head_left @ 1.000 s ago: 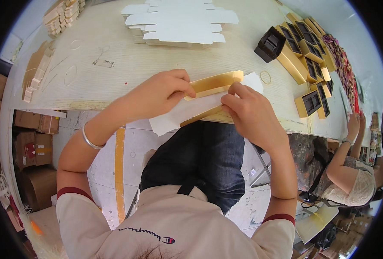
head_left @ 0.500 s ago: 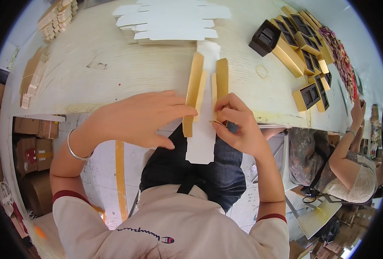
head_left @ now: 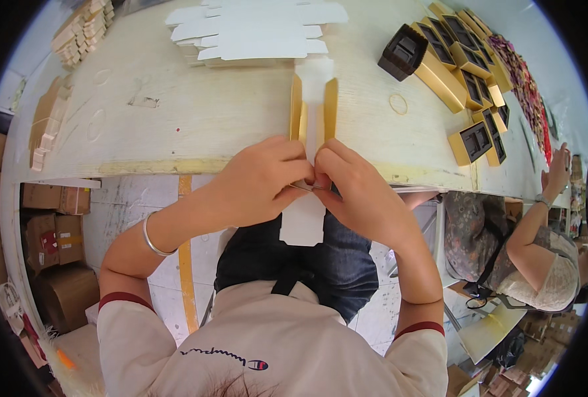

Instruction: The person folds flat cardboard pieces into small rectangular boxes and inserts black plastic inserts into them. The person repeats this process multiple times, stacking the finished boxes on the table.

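Note:
A partly folded cardboard box blank (head_left: 303, 221), white inside and gold outside, lies across the table's front edge and reaches over my lap. Its two long gold side walls stand up. My left hand (head_left: 277, 173) pinches the near end of the left wall and its small end flap. Close against it, my right hand (head_left: 343, 178) is closed on the near end of the right wall. The fingertips of both hands almost meet over the white base. Where the flaps sit between the fingers is partly hidden.
Flat white box blanks (head_left: 254, 33) are stacked at the back. Gold boxes with black inserts (head_left: 474, 142) crowd the right, beside a black tray (head_left: 403, 53). Folded card bundles (head_left: 50, 119) lie on the left. Another person's arm (head_left: 531, 228) is at the far right.
My left hand has moved right and inward, from lying spread against the left wall to pinching its near end. My right hand has shifted left to meet it. The walls stand closer together.

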The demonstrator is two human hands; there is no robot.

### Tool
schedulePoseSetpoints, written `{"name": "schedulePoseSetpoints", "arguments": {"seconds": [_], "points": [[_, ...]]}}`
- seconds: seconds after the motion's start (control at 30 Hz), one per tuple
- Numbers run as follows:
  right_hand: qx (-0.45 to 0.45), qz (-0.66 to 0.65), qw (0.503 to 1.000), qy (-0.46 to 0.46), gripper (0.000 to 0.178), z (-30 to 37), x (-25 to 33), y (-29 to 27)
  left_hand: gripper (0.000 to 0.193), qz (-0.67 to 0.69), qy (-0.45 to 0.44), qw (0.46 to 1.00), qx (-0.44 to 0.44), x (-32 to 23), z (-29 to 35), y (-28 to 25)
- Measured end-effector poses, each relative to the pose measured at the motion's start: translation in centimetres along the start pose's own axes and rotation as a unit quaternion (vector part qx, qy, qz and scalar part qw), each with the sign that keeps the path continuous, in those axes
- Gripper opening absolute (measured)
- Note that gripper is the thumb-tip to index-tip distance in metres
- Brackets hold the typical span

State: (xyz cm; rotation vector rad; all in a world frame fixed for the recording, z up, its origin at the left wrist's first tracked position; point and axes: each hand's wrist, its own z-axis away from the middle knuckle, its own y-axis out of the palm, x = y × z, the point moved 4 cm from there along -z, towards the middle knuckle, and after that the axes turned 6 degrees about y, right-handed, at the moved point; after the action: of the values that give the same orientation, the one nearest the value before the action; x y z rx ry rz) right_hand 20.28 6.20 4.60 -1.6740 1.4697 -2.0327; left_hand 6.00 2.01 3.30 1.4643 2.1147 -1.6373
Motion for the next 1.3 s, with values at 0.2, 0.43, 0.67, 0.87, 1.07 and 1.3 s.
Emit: {"name": "schedulePoseSetpoints", "arguments": {"seconds": [0.2,0.43,0.67,0.87,1.07,1.3], "points": [[0.046,-0.004,0.999,-0.008,0.046,2.0,0.1,-0.5,0.011,0.057,-0.097,0.994,0.003,0.4,0.2,-0.2],[-0.099,0.021,0.985,-0.14,0.035,3.0,-0.9,-0.1,0.024,0.246,-0.165,0.951,0.086,0.6,-0.5,-1.2],[-0.19,-0.23,0.955,0.003,0.016,1.7,-2.1,1.5,0.036,0.238,-0.179,0.954,0.032,0.0,0.4,-0.8],[-0.265,0.03,0.963,-0.032,0.03,2.4,0.0,1.8,0.029,0.189,-0.096,0.968,-0.132,0.1,0.8,0.0],[-0.231,0.224,0.942,-0.098,0.029,1.9,0.6,2.0,0.014,-0.019,-0.024,0.986,-0.161,-0.8,1.8,1.0],[-0.053,0.009,0.998,0.026,0.012,0.4,-0.6,0.5,0.013,-0.078,0.005,0.996,-0.039,-1.0,0.9,0.4]]}}
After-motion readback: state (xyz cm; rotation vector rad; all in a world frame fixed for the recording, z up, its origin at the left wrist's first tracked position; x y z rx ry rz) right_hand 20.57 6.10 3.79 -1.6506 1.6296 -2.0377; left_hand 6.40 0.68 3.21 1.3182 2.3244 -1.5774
